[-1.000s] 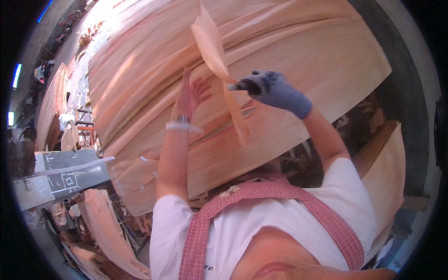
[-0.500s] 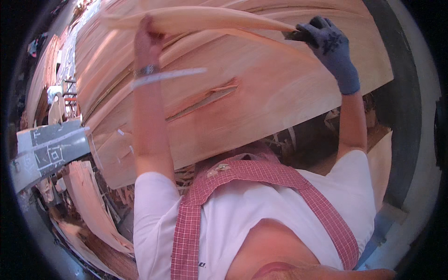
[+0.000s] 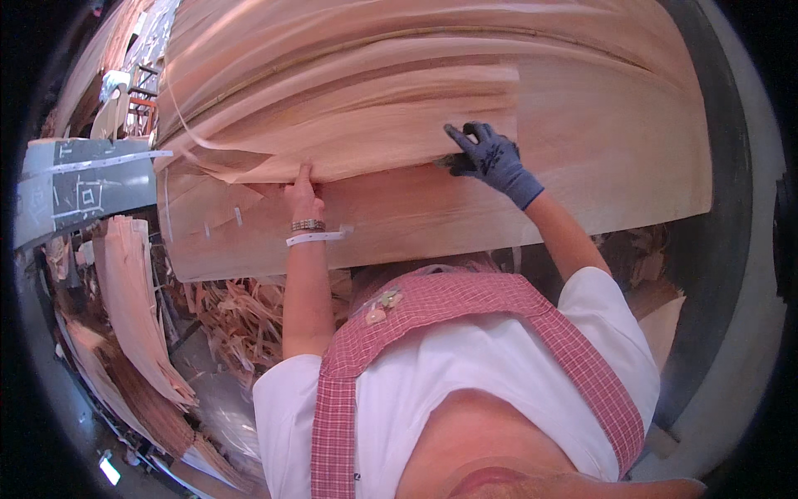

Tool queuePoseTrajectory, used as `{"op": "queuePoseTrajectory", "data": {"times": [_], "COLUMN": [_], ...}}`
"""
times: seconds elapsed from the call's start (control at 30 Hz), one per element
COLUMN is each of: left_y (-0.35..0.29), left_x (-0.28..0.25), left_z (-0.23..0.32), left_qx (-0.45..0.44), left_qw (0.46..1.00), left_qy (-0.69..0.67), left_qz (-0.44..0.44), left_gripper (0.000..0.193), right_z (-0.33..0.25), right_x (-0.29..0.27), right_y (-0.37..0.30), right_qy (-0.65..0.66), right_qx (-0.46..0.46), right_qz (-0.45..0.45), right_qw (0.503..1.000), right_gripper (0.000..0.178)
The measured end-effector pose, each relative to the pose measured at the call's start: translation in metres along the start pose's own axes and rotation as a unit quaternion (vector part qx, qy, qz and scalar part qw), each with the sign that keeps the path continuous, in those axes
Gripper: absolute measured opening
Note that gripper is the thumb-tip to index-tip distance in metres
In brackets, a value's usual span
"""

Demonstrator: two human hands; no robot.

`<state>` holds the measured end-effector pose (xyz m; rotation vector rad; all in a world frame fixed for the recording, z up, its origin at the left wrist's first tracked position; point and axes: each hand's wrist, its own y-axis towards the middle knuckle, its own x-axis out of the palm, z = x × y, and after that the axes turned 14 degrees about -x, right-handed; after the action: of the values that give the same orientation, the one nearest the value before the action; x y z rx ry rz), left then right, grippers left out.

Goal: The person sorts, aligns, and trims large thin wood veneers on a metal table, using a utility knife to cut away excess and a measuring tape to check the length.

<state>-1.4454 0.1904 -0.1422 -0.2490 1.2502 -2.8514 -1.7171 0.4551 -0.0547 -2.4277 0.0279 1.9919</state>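
A narrow piece of thin wood veneer [image 3: 391,125] lies over a wide veneer sheet [image 3: 598,150]. My bare left hand [image 3: 304,200] is at the narrow piece's near edge, thumb on top and the other fingers mostly hidden; it appears to pinch the edge. A metal band circles that wrist, and a white tape strip [image 3: 316,238] crosses the forearm just below. My right hand [image 3: 490,158], in a blue-grey glove with dark fingertips, rests at the right part of the same edge. Its thumb and fingers are apart.
A long thin strip [image 3: 399,33] bows across the sheets farther back. At the left, a grey metal beam [image 3: 91,183] bears chalk-like marks and white tape. Veneer scraps [image 3: 241,324] lie below the table edge, with stacked veneer offcuts [image 3: 137,308] at the lower left.
Both hands have come down and nearer with the narrow veneer, which was lifted and bent and now lies flat. It covers the split that showed in the sheet. The right hand's fingers have spread.
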Motion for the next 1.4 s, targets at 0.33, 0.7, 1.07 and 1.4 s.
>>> {"op": "queuePoseTrajectory", "data": {"times": [0.33, 0.7, 1.07, 1.4], "left_y": [-0.010, 0.034, 0.043, 0.048], "left_x": [-0.004, -0.086, -0.082, -0.094], "left_z": [0.032, 0.090, 0.071, 0.072], "left_qx": [-0.045, 0.058, -0.088, 0.045], "left_qw": [0.996, 0.986, 0.978, 0.983], "left_qy": [-0.058, 0.154, 0.182, 0.173], "left_qz": [-0.050, 0.029, -0.044, 0.034], "left_gripper": [0.035, 0.025, 0.022, 0.022], "right_z": [-0.005, -0.004, 0.000, 0.017], "right_x": [0.030, 0.027, 0.031, 0.046], "right_y": [0.000, -0.018, -0.007, -0.040], "right_qy": [-0.018, -0.069, -0.050, -0.051], "right_qx": [-0.020, -0.029, 0.121, 0.165], "right_qz": [0.015, 0.017, 0.022, -0.026], "right_qw": [1.000, 0.997, 0.991, 0.985], "right_gripper": [0.051, 0.047, 0.056, 0.052]}}
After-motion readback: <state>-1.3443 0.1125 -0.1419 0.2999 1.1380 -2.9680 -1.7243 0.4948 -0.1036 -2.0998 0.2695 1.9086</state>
